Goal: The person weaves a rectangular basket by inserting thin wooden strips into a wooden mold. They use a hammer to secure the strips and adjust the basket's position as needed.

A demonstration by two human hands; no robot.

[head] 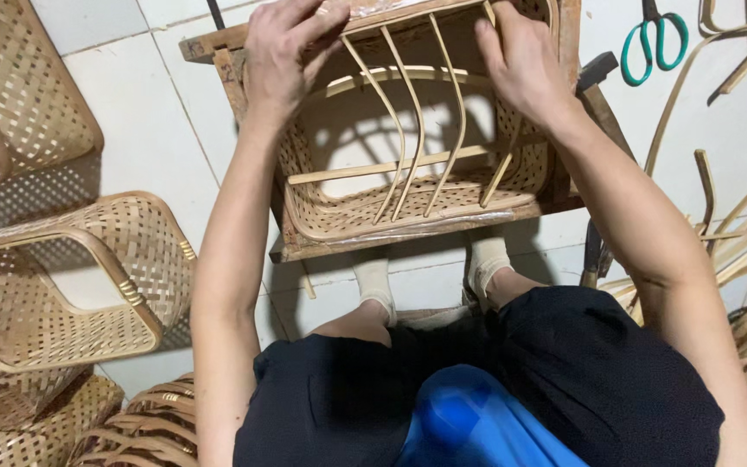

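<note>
Seated person, head view straight down over lap and white-socked feet. A woven bamboo basket lies on its side on a low wooden workbench, open mouth toward the camera, on a white tiled floor.

Left hand rests on the basket's far upper edge, fingers curled and pressed down on the rim strip; it looks clamped on the rim, though the fingertips run partly out of the top of the view. Right hand grips the upper right corner, fingers closed around the rim and the top of a rib there.

Four curved bamboo ribs arc across the open face from top rim to bottom rim, crossed by one flat horizontal slat. Rib ends at the top are hidden under the hands.

Judgement: the step in hand is seating or adjusting the rib ends along the top rim, both hands steadying the frame. The next move calls for firm thumb pressure at each rib end while the other hand keeps the basket from rolling on the bench.

Around: finished baskets stacked at left, green-handled scissors upper right, loose bamboo strips at right.
</note>
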